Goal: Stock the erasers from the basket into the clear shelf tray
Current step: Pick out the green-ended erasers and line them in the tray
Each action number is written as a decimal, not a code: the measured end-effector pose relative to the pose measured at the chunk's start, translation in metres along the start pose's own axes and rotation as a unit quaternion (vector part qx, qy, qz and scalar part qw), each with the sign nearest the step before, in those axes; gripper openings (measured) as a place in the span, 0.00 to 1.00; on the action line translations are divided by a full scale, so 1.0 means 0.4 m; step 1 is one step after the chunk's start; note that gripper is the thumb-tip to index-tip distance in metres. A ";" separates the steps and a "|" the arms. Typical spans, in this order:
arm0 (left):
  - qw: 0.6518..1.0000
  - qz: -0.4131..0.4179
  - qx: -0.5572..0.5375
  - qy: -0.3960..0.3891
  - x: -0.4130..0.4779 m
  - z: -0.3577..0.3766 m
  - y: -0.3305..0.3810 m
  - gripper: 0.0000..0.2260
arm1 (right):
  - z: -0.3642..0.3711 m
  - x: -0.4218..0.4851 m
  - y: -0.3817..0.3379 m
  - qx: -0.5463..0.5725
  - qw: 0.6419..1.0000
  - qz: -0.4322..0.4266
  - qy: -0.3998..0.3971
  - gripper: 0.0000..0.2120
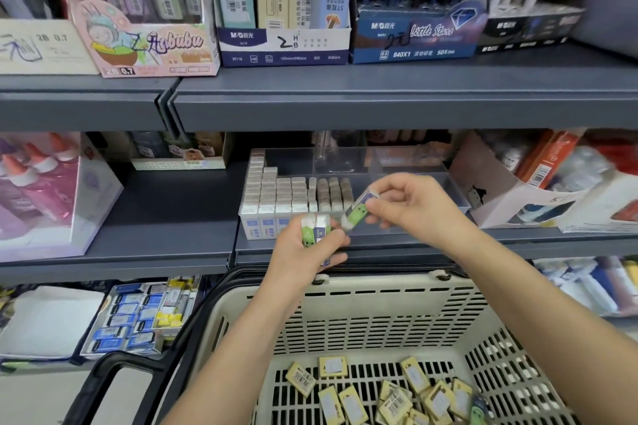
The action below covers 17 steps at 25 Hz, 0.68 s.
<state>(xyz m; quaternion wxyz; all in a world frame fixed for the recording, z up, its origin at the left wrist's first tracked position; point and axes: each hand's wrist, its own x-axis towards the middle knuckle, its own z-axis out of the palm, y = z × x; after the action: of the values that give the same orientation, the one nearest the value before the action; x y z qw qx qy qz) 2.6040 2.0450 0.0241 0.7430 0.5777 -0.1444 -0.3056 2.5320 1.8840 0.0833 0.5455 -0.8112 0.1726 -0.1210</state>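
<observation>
Erasers look light and firm: right hand (411, 207) pinches 1 eraser (357, 210) by its sleeve. Left hand (303, 252) clutches spares (314, 228) near the tray (414, 162).

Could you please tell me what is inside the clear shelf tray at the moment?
The clear shelf tray holds rows of white erasers standing on end, filling its left part. Its right and rear parts look bare. The right hand covers some of the middle front.

**Green sleeves, cream basket, grey shelving**

The erasers (316, 229) at the centre were white with green sleeves. At six o'clock the basket (379, 304) was cream with slotted walls and held yellow-edged packets (397, 393). The shelf (379, 100) at twelve o'clock was slate grey.
</observation>
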 end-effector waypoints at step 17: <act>0.998 0.019 0.025 0.050 0.002 -0.012 0.001 0.07 | -0.064 0.057 -0.015 -0.327 0.942 -0.047 0.064 0.02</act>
<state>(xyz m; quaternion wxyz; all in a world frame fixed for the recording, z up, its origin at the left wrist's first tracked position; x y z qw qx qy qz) 2.6073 2.0482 0.0232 0.7403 0.6076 -0.1260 -0.2586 2.5436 1.8551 0.0986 0.2315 -0.9428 0.1986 -0.1346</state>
